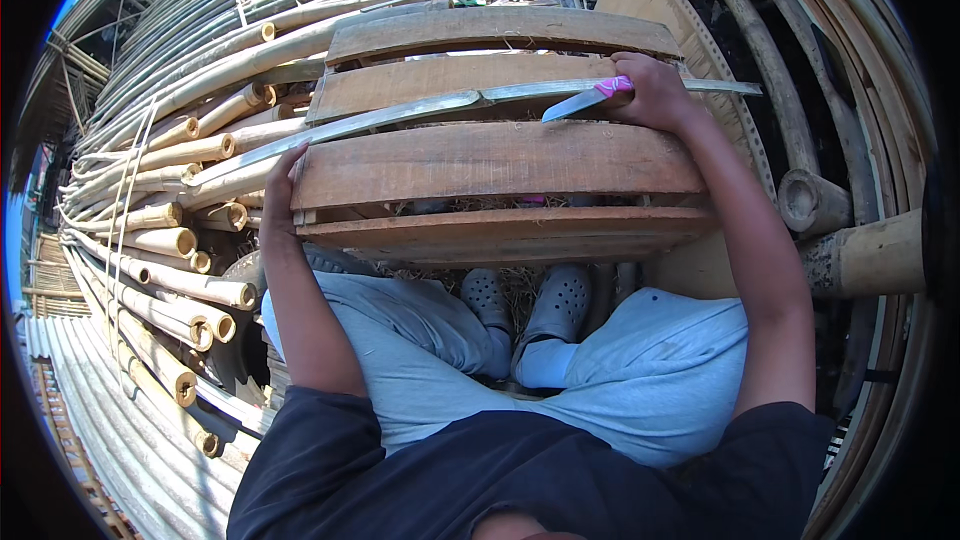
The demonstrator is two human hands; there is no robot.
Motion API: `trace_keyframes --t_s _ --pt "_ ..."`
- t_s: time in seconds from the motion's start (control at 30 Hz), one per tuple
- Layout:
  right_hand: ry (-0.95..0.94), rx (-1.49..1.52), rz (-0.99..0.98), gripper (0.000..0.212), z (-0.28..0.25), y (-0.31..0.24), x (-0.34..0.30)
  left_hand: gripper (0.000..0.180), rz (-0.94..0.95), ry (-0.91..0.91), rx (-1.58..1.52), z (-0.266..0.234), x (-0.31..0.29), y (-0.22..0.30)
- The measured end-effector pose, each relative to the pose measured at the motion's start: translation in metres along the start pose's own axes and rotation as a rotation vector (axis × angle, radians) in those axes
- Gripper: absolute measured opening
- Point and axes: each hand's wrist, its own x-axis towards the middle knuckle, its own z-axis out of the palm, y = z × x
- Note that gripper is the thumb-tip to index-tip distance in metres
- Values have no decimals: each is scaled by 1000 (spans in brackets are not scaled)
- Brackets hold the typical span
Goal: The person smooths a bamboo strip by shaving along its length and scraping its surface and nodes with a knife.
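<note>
A slatted wooden crate (500, 162) with gaps between its planks stands in front of my knees. My right hand (652, 92) is closed around the pink patterned handle of a knife (575, 104) at the crate's far right side. The knife's pale blade points left over the planks. Across the crate lies a long split bamboo strip (390, 112), its right end running past my right wrist. Against the crate's left end, my left hand (281, 192) grips the edge, just below the strip; some of its fingers are hidden.
Stacked bamboo poles (190, 240) fill the left, cut ends toward me. Corrugated metal sheeting (130, 420) lies at lower left. A brown board (690, 40) leans behind the crate's right side. A thick bamboo pole (870, 258) sticks in from the right. My grey clogs (556, 302) stand below the crate.
</note>
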Motion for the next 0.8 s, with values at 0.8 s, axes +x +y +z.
trace_keyframes --t_s 0.8 --pt "-269 116 189 41 -27 -18 25 59 119 248 631 14 11 1"
